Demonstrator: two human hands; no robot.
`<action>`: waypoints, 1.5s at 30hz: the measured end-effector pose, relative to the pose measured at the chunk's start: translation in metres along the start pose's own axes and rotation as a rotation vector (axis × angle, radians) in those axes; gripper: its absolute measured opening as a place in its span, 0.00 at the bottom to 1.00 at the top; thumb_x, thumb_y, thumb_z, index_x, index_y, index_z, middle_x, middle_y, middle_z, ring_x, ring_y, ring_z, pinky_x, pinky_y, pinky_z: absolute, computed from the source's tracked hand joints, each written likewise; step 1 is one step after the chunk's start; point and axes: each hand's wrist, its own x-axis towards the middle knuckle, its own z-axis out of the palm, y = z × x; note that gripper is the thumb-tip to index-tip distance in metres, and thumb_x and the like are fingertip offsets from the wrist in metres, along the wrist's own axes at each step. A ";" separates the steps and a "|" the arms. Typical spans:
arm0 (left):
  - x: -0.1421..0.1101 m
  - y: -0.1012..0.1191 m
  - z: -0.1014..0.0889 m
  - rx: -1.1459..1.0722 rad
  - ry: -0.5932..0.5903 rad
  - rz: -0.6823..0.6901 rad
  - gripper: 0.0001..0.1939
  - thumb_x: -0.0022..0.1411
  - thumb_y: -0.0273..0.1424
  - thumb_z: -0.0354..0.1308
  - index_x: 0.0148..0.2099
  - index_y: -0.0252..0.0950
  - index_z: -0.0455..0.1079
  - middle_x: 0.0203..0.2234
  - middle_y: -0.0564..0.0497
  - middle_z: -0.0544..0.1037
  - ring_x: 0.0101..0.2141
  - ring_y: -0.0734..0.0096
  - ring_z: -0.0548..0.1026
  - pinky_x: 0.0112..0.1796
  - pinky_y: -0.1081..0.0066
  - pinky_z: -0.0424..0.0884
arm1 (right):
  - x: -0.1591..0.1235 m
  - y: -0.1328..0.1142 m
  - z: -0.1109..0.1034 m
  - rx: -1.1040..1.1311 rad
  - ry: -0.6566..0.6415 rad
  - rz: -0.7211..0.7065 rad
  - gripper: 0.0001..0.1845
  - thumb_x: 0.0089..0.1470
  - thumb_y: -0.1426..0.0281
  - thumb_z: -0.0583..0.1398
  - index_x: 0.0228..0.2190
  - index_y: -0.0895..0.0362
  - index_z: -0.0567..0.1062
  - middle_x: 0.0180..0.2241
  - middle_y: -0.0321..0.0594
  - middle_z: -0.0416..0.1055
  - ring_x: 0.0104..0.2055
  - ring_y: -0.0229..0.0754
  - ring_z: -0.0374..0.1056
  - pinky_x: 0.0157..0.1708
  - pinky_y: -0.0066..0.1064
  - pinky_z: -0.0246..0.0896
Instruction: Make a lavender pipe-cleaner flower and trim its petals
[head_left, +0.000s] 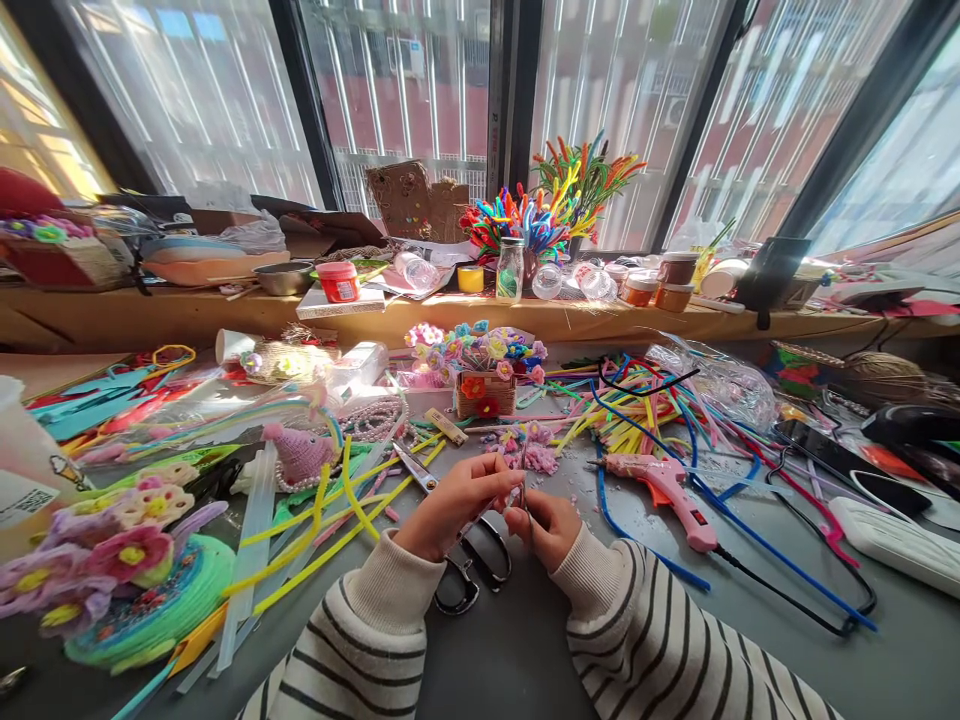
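My left hand (469,498) is closed in a pinch, fingertips meeting those of my right hand above the table. What the left fingers hold is too small to make out. My right hand (551,523) is closed around a thin dark metal-looking piece (523,458) that points up between the hands; its kind is unclear. Beneath my left hand lies a pair of large scissors (480,565) with black handles, partly covered by the hand. Just beyond the fingertips are pink fuzzy flowers (538,456). To the right rests a pink hot glue gun (667,490).
Yellow pipe cleaners (360,505) and clear glue sticks (247,560) lie left, beside a green woven piece with fuzzy flowers (131,555). Behind stands a small flower box (486,392). A blue pipe cleaner (780,555) and black cord cross the right. Jars (510,272) line the ledge.
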 end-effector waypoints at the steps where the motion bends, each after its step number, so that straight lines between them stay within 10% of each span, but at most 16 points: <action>1: 0.000 0.000 0.000 0.009 -0.002 0.004 0.12 0.46 0.30 0.56 0.19 0.33 0.56 0.13 0.58 0.61 0.18 0.83 0.57 0.21 0.78 0.52 | 0.000 0.000 0.000 -0.001 0.002 0.003 0.29 0.42 0.46 0.46 0.18 0.60 0.65 0.14 0.32 0.54 0.17 0.31 0.49 0.18 0.25 0.44; 45: -0.001 0.001 0.000 0.103 0.039 0.029 0.14 0.45 0.35 0.57 0.20 0.33 0.55 0.15 0.58 0.60 0.18 0.82 0.57 0.21 0.78 0.52 | -0.001 -0.001 0.000 0.021 0.025 -0.007 0.28 0.41 0.48 0.48 0.11 0.59 0.62 0.11 0.32 0.55 0.16 0.30 0.48 0.17 0.24 0.45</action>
